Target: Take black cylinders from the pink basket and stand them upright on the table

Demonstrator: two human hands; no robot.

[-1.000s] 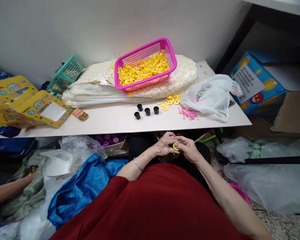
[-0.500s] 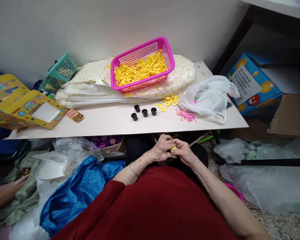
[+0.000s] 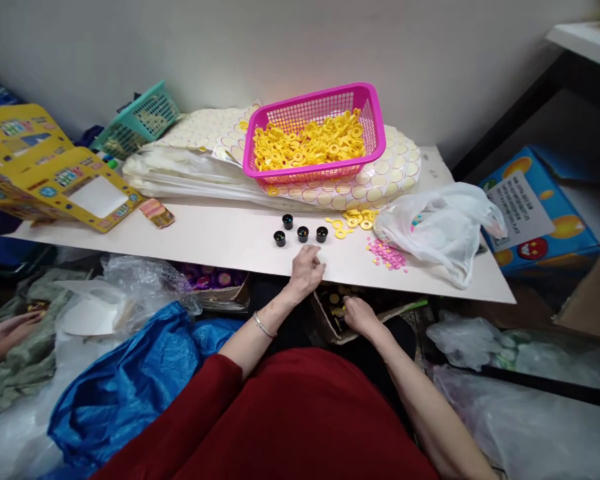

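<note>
My left hand (image 3: 307, 267) rests on the front edge of the white table (image 3: 205, 237), fingers loosely bent with nothing seen in them, just short of several small black caps (image 3: 303, 234). My right hand (image 3: 357, 313) is lower, reaching into a small cardboard box (image 3: 325, 319) under the table that holds yellow pieces; its fingertips are hidden. A pink basket (image 3: 315, 100) full of yellow rings (image 3: 310, 143) sits at the back on stacked sheets. Loose yellow rings (image 3: 353, 220) and pink beads (image 3: 386, 253) lie to the right of the caps.
A white plastic bag (image 3: 440, 223) lies at the table's right end. Yellow packaging (image 3: 65, 180) and a teal basket (image 3: 140, 123) are at the left. A blue box (image 3: 535, 213) stands far right. Blue plastic (image 3: 125, 380) and another person's hand (image 3: 10, 327) are on the left.
My hands, held together on a yellow ring in my lap, have parted. The left went up onto the table edge by the caps; the right dropped into the box below.
</note>
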